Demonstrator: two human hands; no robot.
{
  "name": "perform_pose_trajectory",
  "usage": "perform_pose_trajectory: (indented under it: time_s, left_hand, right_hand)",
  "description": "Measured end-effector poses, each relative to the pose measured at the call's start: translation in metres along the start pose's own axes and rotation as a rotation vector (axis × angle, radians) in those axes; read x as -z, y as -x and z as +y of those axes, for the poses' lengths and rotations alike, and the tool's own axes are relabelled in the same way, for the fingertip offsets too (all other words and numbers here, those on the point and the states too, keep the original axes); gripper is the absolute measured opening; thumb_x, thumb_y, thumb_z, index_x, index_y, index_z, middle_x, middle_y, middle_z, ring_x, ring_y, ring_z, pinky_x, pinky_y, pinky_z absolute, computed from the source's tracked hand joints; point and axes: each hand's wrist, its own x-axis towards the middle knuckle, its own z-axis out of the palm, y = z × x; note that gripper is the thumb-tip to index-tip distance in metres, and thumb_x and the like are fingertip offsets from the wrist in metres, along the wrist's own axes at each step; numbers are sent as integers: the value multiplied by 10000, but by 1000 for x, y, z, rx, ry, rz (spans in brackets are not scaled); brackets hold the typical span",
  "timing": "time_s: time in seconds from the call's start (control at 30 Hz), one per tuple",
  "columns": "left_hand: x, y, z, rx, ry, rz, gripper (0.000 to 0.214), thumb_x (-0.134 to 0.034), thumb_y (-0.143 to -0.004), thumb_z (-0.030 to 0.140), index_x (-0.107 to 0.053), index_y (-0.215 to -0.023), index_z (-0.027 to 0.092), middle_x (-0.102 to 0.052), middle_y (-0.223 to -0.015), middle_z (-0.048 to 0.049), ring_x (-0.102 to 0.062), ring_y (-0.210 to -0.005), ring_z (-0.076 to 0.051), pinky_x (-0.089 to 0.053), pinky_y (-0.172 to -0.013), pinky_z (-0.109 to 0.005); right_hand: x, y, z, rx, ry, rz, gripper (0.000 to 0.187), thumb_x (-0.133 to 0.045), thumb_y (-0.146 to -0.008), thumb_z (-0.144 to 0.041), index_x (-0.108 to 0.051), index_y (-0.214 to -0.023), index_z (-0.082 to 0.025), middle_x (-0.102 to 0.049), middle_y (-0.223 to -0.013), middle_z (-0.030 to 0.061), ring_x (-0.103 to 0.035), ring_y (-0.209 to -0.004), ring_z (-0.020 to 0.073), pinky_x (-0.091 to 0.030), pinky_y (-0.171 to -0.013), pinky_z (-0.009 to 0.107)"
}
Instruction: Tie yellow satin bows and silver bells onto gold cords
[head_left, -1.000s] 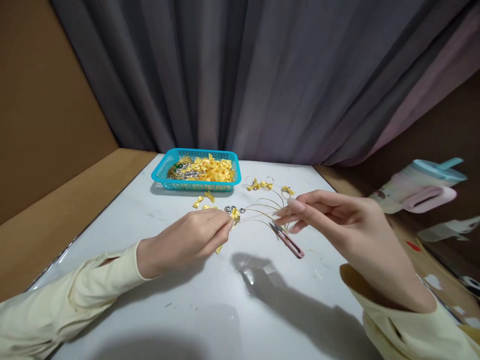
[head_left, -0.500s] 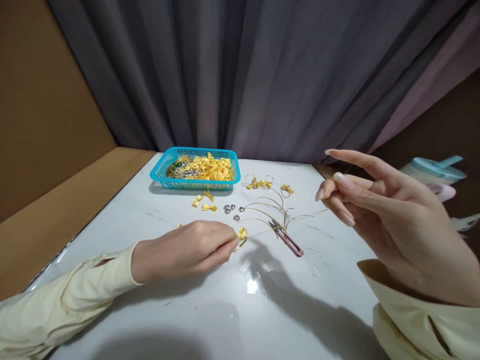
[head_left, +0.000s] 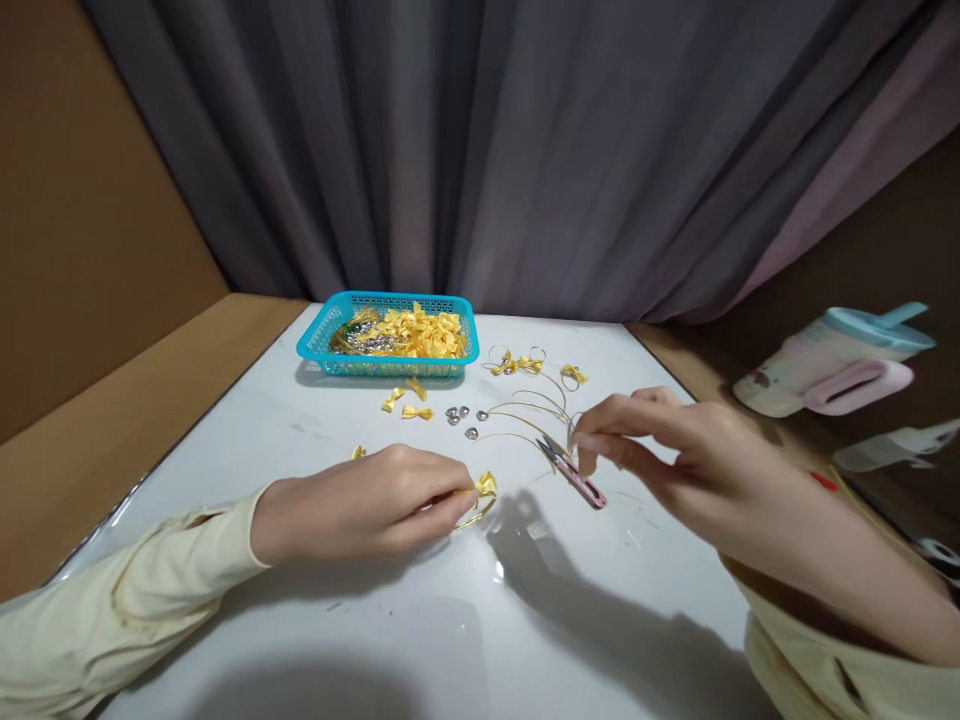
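My left hand (head_left: 379, 505) is closed, thumb and finger pinching a gold cord loop (head_left: 480, 515) that carries a yellow ribbon bow (head_left: 487, 485). Over to the right, my right hand (head_left: 660, 455) has its fingers bent and fingertips close together, just above the pink-handled thread snips (head_left: 585, 487). Several loose gold cords (head_left: 536, 407) run in under those fingertips; whether they grip a cord or the snips is hidden. Beyond my left hand lie small silver beads (head_left: 472, 433) and loose yellow bows (head_left: 417, 412).
A blue basket (head_left: 390, 367) at the back of the white table (head_left: 337, 640) holds yellow bows, silver pieces and gold cords. Looped cords with bows (head_left: 517, 366) lie right of it. On the right are a tumbler (head_left: 817, 360) with a pink handle and a white bottle (head_left: 889, 447).
My right hand has come down and left from raised in the air to the snips and cords, its fingers drawing in. My left hand keeps its hold on the cord loop, barely moving.
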Motion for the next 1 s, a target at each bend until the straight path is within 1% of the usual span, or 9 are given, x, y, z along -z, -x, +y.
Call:
perform_pose_trajectory:
  time_s: [0.03,0.1,0.17,0.27,0.43,0.7,1.0]
  left_hand:
    - [0,0,0,-2,0,-8,265,-333,-930,196,-527,-754,151,-493,-631,11,-412,-533,-96,-331,-522,-222]
    - [-1,0,1,-5,-3,-21,270,-327,-934,211,-529,-765,152,-491,-634,11,-414,-534,-98,-330,-521,-222]
    - [-2,0,1,-6,-4,-28,266,-326,-935,211,-530,-774,151,-491,-640,10,-420,-540,-99,-331,-524,-221]
    - [-3,0,2,-3,-1,-32,253,-334,-929,196,-521,-765,152,-489,-642,12,-423,-545,-96,-334,-528,-215]
    - [-3,-1,2,-11,-5,-26,259,-336,-926,193,-498,-728,158,-477,-627,20,-409,-529,-93,-323,-514,-216]
    - [-3,0,3,-31,1,-53,264,-319,-929,194,-504,-746,154,-484,-637,13,-412,-538,-96,-333,-525,-211]
    - [-3,0,3,-63,-12,-36,258,-329,-923,177,-499,-730,159,-474,-635,15,-407,-540,-102,-347,-529,-216]
  right_hand:
    - [-4,0,-2,57,60,5,188,-423,-848,-134,-536,-715,-203,-628,-682,19,-542,-613,148,-359,-687,334]
    - [-13,0,-7,126,135,48,205,-409,-831,-66,-537,-739,-197,-602,-670,8,-518,-613,137,-327,-724,342]
    - [-22,0,-12,172,156,95,226,-399,-811,-16,-531,-760,-192,-588,-673,2,-507,-636,133,-298,-731,333]
    - [-33,-1,-16,203,158,113,235,-393,-800,13,-511,-754,-185,-586,-679,0,-503,-666,134,-268,-712,316]
    - [-43,-3,-18,198,183,149,205,-415,-792,16,-489,-752,-171,-557,-683,4,-479,-665,135,-246,-686,300]
    - [-50,-5,-20,170,142,134,206,-404,-753,29,-464,-741,-167,-550,-681,5,-455,-646,135,-230,-674,294]
    - [-52,-7,-21,101,97,35,200,-378,-742,10,-481,-754,-161,-534,-696,17,-427,-640,139,-243,-700,304]
